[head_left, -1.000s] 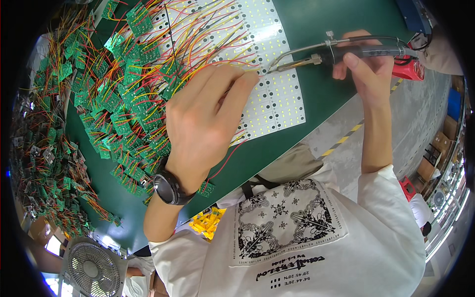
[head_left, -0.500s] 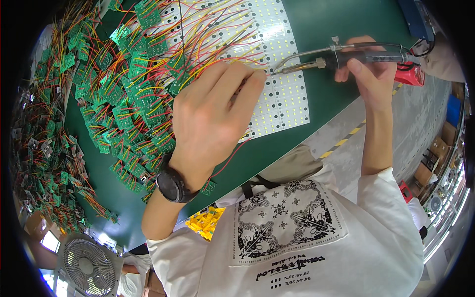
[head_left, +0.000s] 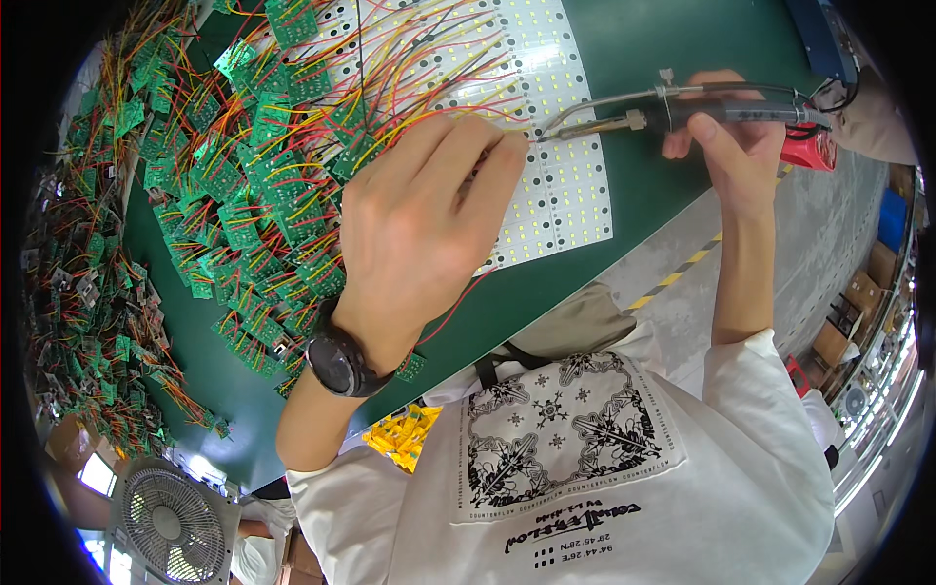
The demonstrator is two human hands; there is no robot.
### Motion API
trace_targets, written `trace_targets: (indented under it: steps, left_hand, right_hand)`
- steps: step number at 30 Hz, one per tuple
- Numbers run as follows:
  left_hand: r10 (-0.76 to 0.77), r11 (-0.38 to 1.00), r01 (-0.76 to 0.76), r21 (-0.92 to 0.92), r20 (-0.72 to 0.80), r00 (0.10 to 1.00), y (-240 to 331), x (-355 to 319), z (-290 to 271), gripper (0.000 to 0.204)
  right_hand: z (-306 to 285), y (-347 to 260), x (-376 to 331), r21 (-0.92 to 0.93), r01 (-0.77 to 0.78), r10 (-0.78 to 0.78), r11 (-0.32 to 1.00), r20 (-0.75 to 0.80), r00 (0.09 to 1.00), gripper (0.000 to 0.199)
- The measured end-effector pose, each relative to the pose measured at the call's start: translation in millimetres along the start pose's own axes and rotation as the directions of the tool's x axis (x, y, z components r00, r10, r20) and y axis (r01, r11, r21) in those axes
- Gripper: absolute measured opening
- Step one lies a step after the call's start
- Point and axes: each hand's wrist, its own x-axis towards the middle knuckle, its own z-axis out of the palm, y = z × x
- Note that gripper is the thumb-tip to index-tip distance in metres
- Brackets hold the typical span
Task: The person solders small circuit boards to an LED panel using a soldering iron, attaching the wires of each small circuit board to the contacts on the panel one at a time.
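My right hand (head_left: 731, 136) is wrapped round the dark handle of a soldering iron (head_left: 673, 115) with a thin metal feed tube fixed alongside. The iron's tip points left and meets the white LED panel (head_left: 570, 200) right by the fingertips of my left hand (head_left: 419, 210). That hand, with a black watch (head_left: 338, 363) on its wrist, is closed in a pinch low over the panel; what lies between its fingers is hidden. A red wire (head_left: 453, 310) trails out below it. Small green circuit boards (head_left: 278, 210) with red, yellow and black wires lie to its left, some wires crossing the panel.
A green table (head_left: 663, 185) carries everything. Another heap of wired boards (head_left: 97, 302) fills the far left. At the back right are a blue box-shaped device (head_left: 817, 39) and a red object (head_left: 809, 149). A grey fan (head_left: 175, 522) stands lower left, near yellow pieces (head_left: 402, 436).
Hardly anything differs. The soldering iron and my right hand have shifted very slightly to the right; my left hand keeps its pinch in nearly the same place.
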Motion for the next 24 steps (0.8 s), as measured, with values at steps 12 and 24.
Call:
trace_targets:
  steps: [12, 24]
  left_hand:
    - [0.002, 1.0, -0.001, 0.001, -0.013, 1.0, 0.1, -0.4, 0.0, 0.018]
    - [0.06, 0.998, -0.06, 0.035, -0.007, 0.998, -2.3, -0.9, 0.4, 0.024]
  right_hand:
    - [-0.3, 1.4, -1.7, -0.056, -0.004, 0.003, 0.998, -0.025, 1.0, 0.028]
    - [1.8, -2.3, 3.6, 0.028, 0.025, -0.021, 0.999, -0.11, 0.994, 0.025]
